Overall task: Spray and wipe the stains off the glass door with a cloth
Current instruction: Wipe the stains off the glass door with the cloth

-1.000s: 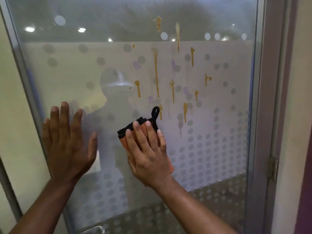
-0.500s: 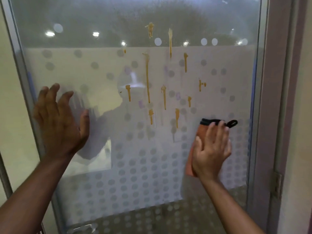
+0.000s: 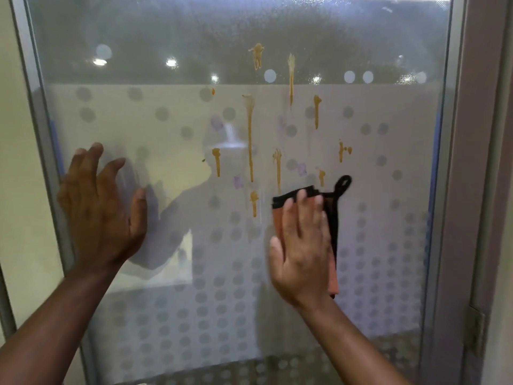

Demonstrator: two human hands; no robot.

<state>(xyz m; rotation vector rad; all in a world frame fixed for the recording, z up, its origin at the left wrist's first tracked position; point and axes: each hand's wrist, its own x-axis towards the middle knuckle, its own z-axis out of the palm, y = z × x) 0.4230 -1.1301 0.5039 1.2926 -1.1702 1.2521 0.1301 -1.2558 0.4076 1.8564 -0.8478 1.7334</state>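
The glass door (image 3: pixel 172 287) fills the view, frosted with rows of grey dots and misted near the top. Several yellow-brown drip stains (image 3: pixel 250 140) run down its upper middle. My right hand (image 3: pixel 301 251) presses a folded orange cloth with black trim and a hanging loop (image 3: pixel 333 218) flat against the glass, just under the lowest stains. My left hand (image 3: pixel 101 209) rests open on the glass near the left frame, fingers spread, holding nothing. No spray bottle is in view.
A grey metal frame (image 3: pixel 41 129) borders the door on the left. On the right stand a metal edge and a mauve door post (image 3: pixel 469 190) with a hinge (image 3: pixel 476 332) low down. A pale wall lies left of the frame.
My right hand swept the cloth from the middle of the glass to the right, then back left and a little up under the stains. My left hand stayed on the glass.
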